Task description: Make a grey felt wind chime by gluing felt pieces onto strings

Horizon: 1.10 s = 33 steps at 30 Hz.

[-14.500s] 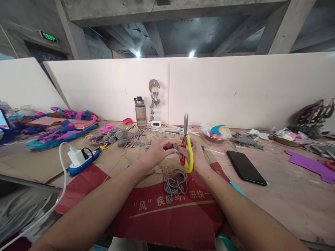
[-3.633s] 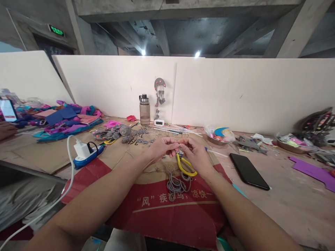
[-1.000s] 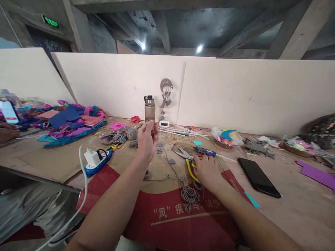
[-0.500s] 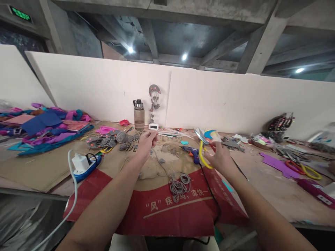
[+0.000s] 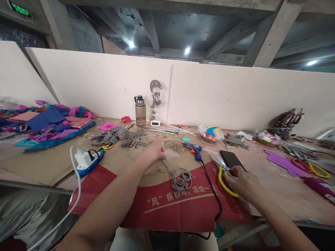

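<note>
The scissors [image 5: 225,176] have bare steel blades and a smooth yellow plastic loop handle with a red part mostly hidden under the fingers; they lie low on the tabletop [image 5: 282,190] at the right, just near of the black phone [image 5: 231,159], which is a flat glossy slab. Their long axis runs from near-right to far-left, blade tips pointing far-left toward the blue glue gun [image 5: 195,150]. The right hand [image 5: 244,184] has its grip curled around the handle end of the scissors, fingers bent over the red part and the yellow loop showing at its left. The left hand [image 5: 154,153] rests palm down, its grip pressed together on the brown cardboard sheet [image 5: 117,162]; whether it pinches anything cannot be told. Near of it lies a loose coil of thin grey cord [image 5: 180,179], tangled in rings, on the red printed band of the cardboard. A black cable runs from the glue gun toward the near edge. Farther left sits a blue power strip [image 5: 89,161] carrying a white charger block. A translucent grey water bottle [image 5: 140,111] stands upright at the far edge against white foam-board panels [image 5: 222,94]. Soft felt sheets [image 5: 49,123] in blue, pink and purple pile at far left. Overhead are bare concrete beams with ceiling lights.
</note>
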Tool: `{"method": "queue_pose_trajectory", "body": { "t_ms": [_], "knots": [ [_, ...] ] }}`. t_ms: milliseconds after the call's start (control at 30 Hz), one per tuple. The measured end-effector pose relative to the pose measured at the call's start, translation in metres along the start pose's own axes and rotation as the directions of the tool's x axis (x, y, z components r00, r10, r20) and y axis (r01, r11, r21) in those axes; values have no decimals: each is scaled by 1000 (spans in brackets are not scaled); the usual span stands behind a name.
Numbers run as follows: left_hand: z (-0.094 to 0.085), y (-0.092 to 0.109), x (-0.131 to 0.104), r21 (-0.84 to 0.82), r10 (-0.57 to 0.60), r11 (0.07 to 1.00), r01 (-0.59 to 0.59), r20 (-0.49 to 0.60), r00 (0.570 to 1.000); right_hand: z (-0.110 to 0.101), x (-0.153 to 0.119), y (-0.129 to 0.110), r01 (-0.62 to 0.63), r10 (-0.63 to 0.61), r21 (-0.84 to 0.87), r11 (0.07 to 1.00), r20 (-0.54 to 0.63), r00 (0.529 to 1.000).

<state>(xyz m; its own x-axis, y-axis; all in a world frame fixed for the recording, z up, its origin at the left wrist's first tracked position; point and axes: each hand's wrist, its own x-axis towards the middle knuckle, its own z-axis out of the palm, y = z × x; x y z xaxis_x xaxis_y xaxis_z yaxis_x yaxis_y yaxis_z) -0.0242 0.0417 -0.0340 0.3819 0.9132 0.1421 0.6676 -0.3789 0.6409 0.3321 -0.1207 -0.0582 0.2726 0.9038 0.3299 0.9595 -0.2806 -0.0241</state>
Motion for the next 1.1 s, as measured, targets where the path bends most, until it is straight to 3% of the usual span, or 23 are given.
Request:
{"method": "queue_pose_trajectory", "body": {
  "t_ms": [167, 233, 367, 500, 600, 700, 767, 867, 967, 1100],
  "knots": [
    [3, -5, -3, 77, -38, 997, 30, 98, 994, 3, -2, -14, 26, -20, -51, 998, 107, 994],
    [4, -6, -2, 101, -34, 995, 21, 120, 992, 4, -3, -16, 52, -45, -73, 996, 99, 994],
    [4, -8, 1, 111, -6, 994, -8, 132, 991, -2, -6, -13, 220, -212, -127, 967, 73, 975],
    [0, -2, -1, 67, 7, 998, -16, 137, 990, -12, -8, -8, 223, -215, -136, 965, 67, 974],
    [-7, 9, -3, -73, 68, 996, -59, 131, 989, -19, -6, -11, 246, -246, -25, 969, -25, 969],
    [-17, 22, -6, -342, 167, 933, -112, 134, 977, -31, 0, -31, 258, -227, 234, 937, -154, 962],
    [-22, 31, -9, -419, 175, 902, -106, 130, 976, -42, 5, -55, 283, -240, 479, 831, -151, 959],
    [-30, 45, -17, -511, 141, 858, -56, 130, 981, -55, 13, -101, 292, -335, 754, 588, -102, 937],
    [-36, 56, -25, -569, 145, 820, -69, 89, 986, -60, 20, -144, 312, -381, 855, 414, -149, 913],
    [-45, 62, -31, -576, 165, 811, -101, 61, 984, -57, 29, -182, 374, -451, 869, 323, -205, 869]
  ]
}}
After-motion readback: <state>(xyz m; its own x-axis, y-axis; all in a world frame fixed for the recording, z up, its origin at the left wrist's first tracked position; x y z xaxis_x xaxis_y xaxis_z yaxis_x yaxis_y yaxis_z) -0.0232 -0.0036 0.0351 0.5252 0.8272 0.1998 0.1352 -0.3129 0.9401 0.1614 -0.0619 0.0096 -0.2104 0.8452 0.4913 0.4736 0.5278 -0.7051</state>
